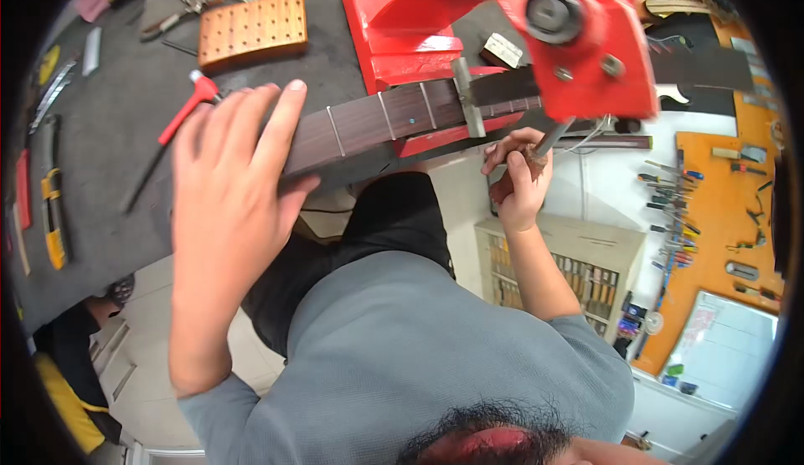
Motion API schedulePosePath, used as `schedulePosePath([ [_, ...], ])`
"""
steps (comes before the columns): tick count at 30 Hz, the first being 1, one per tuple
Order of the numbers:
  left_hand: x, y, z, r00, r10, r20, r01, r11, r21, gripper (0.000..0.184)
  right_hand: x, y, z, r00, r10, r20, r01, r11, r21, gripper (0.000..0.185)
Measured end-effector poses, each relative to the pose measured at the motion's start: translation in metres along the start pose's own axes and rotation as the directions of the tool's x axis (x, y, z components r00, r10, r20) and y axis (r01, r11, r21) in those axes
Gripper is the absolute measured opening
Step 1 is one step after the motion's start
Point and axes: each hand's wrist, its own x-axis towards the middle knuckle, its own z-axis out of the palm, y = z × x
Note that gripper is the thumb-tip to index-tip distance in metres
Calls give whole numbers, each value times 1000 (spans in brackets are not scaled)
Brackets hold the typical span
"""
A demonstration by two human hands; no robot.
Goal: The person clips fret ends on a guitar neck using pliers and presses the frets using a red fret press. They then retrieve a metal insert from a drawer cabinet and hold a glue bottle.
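Note:
My left hand (230, 164) is closed round the near end of a dark fretboard (364, 122), fingers over the top and thumb at its lower edge. Several metal frets cross the board. Farther along, it passes beneath a red press (603, 55), where a metal bar (467, 97) lies crosswise at the fretboard. To the right, my right hand (523, 176) grips the brown handle (507, 182) of the press lever (554, 137), just below the red head. Part of the fretboard is hidden behind the press.
On the dark bench (109, 138) lie a red-handled tool (193, 105), a yellow-black cutter (52, 193), pliers (184, 5) and a drilled wooden block (254, 28). A cabinet (561, 239) stands below at right, near an orange tool board (712, 205). Another person (79, 339) is partly visible at lower left.

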Motion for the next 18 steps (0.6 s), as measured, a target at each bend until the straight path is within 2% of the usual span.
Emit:
schedulePosePath([
  [1, 1, 3, 8, 1000, -11, -18, 10, 999, -42, 77, -4, -5, -3, 1000, 7, 3, -7, 1000, 18, 38],
  [3, 1, 1, 2, 999, -46, 14, 47, 998, -51, 63, -16, -45, -4, 974, 210, -82, -213, 976, -37, 57],
  [4, 0, 2, 1, 999, -32, -6, 32, 998, -49, 57, -20, -71, -7, 966, 254, -49, -257, 962, -89, 57],
  [5, 0, 2, 1, 999, -23, -34, 21, 999, -47, 51, -23, -99, -17, 972, 233, 30, -226, 962, -155, 58],
  [6, -2, 1, 0, 998, -12, -57, 10, 999, -52, 47, -26, -128, -29, 973, 208, 102, -182, 959, -218, 58],
  [9, -3, -1, 3, 993, 14, -113, -19, 999, -43, 42, 5, -204, -68, 971, -40, 237, 115, 944, -308, 61],
  [12, -2, 2, 4, 996, -10, -85, 4, 997, -76, 42, 74, -239, -75, 903, -303, 305, 395, 865, -309, 66],
  [13, -5, 3, 2, 996, -34, -82, 26, 996, -89, 42, 103, -241, -70, 871, -364, 329, 459, 842, -283, 67],
  [15, -5, 3, -1, 998, -35, -58, 30, 996, -88, 43, 170, -230, -51, 836, -412, 362, 481, 868, -123, 71],
  [16, -5, 6, -4, 998, -51, -47, 47, 996, -77, 43, 202, -217, -41, 850, -408, 334, 373, 913, 166, 60],
  [17, -5, 9, -6, 997, -69, -35, 67, 996, -67, 43, 231, -199, -36, 912, -262, 317, 324, 932, -162, 45],
  [18, -6, 7, -6, 996, -75, -42, 73, 996, -54, 43, 260, -181, -31, 950, -109, 292, 243, 847, -473, 36],
])
